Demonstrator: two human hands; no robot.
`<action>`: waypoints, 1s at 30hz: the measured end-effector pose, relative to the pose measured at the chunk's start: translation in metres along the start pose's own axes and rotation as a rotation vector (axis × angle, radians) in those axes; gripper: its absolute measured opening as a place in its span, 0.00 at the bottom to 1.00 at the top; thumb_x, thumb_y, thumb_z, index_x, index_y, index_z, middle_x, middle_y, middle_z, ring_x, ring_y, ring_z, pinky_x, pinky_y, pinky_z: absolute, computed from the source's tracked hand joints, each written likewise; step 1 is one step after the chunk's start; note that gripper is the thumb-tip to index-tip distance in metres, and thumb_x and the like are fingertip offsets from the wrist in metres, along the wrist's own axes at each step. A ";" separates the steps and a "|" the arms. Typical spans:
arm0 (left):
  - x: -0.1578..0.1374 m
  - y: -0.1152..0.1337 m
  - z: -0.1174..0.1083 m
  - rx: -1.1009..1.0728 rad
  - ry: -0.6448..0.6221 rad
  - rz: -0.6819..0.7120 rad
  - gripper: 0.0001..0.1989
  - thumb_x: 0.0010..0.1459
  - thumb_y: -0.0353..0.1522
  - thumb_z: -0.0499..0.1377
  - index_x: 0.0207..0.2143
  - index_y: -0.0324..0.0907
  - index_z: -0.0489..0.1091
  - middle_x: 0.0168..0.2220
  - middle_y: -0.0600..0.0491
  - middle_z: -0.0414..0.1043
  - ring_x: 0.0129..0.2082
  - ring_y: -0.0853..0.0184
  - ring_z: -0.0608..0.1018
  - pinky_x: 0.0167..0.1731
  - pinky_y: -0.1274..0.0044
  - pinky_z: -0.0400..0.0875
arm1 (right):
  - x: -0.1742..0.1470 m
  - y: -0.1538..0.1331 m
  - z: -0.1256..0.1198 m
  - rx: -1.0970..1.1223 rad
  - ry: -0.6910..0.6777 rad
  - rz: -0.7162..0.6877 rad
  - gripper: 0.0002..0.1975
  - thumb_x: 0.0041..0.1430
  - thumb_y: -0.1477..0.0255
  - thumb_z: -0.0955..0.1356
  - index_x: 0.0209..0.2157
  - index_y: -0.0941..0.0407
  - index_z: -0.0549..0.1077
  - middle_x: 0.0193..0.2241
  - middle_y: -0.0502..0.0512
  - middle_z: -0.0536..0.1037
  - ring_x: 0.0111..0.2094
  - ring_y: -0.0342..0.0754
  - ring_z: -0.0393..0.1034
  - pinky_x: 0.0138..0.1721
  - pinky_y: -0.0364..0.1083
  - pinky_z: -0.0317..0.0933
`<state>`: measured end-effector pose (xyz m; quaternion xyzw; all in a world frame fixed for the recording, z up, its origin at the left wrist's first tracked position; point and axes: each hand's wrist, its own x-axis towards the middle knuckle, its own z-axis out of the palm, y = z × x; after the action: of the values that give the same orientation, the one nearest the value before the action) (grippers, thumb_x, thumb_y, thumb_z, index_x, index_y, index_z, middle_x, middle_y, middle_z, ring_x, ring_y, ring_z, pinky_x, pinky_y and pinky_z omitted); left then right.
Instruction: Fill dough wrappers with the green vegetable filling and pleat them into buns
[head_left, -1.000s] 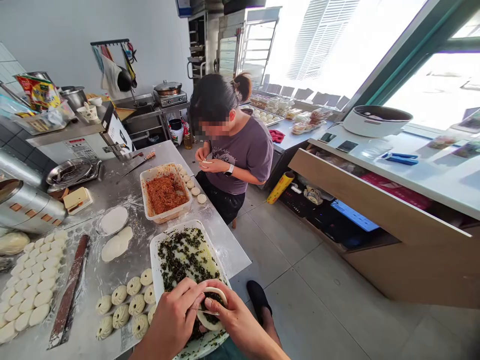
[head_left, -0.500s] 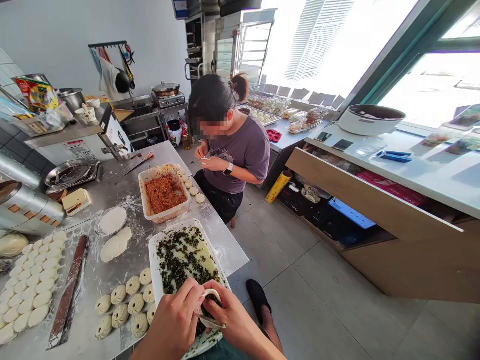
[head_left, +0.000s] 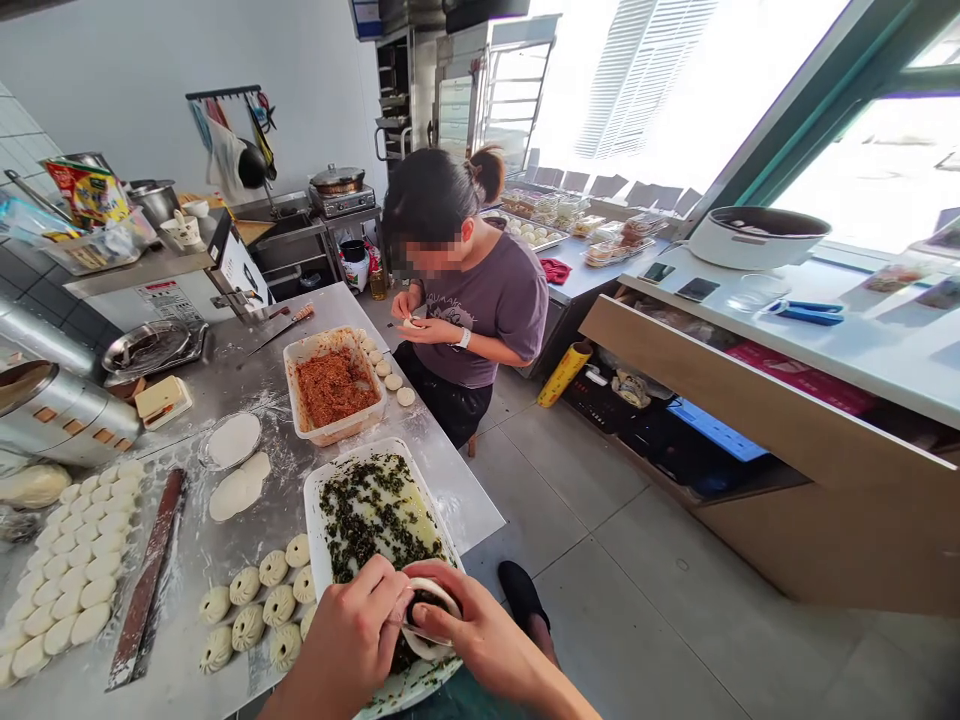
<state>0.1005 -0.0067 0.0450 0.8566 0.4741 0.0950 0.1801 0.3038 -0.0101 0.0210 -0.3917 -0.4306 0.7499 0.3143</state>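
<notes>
My left hand [head_left: 352, 635] and my right hand [head_left: 480, 635] together hold a round dough wrapper [head_left: 431, 612] with dark green filling in it, over the near end of a white tub of green filling [head_left: 375, 515]. Fingers of both hands pinch the wrapper's rim. Several pleated buns [head_left: 259, 605] lie in rows on the steel table [head_left: 247, 385] just left of my left hand.
A tub of reddish filling [head_left: 334, 385] stands farther along the table. Raw dough rounds [head_left: 67, 575] and a rolling pin [head_left: 146, 580] lie at the left. A seated person in a purple shirt [head_left: 487, 300] folds dough at the table's far side. A counter [head_left: 787, 350] runs along the right.
My hands have kept working the wrapper's rim, closing it further round the filling. The view has shifted slightly to the left. The other person keeps folding.
</notes>
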 end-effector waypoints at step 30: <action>0.004 -0.002 0.007 0.133 -0.034 0.091 0.13 0.70 0.31 0.47 0.50 0.46 0.69 0.41 0.52 0.75 0.33 0.67 0.81 0.31 0.77 0.75 | 0.008 0.014 0.009 -0.260 0.069 0.031 0.12 0.69 0.62 0.59 0.44 0.53 0.68 0.32 0.49 0.74 0.29 0.47 0.66 0.33 0.47 0.61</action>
<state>0.1028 -0.0040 0.0378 0.8889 0.4367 0.0571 0.1262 0.2902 -0.0128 0.0090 -0.4612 -0.5070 0.6787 0.2638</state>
